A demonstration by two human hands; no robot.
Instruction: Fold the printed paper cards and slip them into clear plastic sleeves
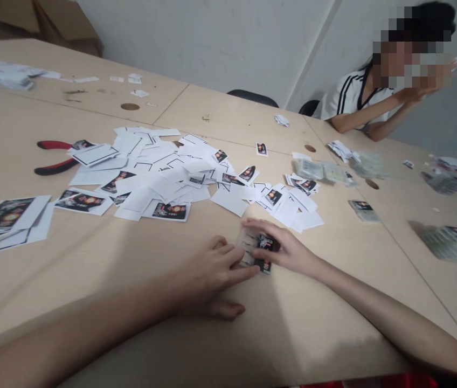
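Note:
A small clear plastic case (248,241) with a dark printed card along its right side lies on the table in front of me. Thin dark marks show through the clear part, too small to name. My right hand (283,245) holds the case from its right, fingers over the far edge and thumb across the top. From the left, my left hand (218,267) reaches over the near left part of the case. Its fingers are stretched out and its thumb is spread apart. Whether its fingertips press on the case I cannot tell.
White paper slips and printed cards (164,178) lie heaped beyond my hands. Red-and-black-handled pliers (56,157) rest partly under the heap. Clear cases (309,170) stand stacked further back, with another stack (450,242) at the right. A co-worker (358,102) sits across the table.

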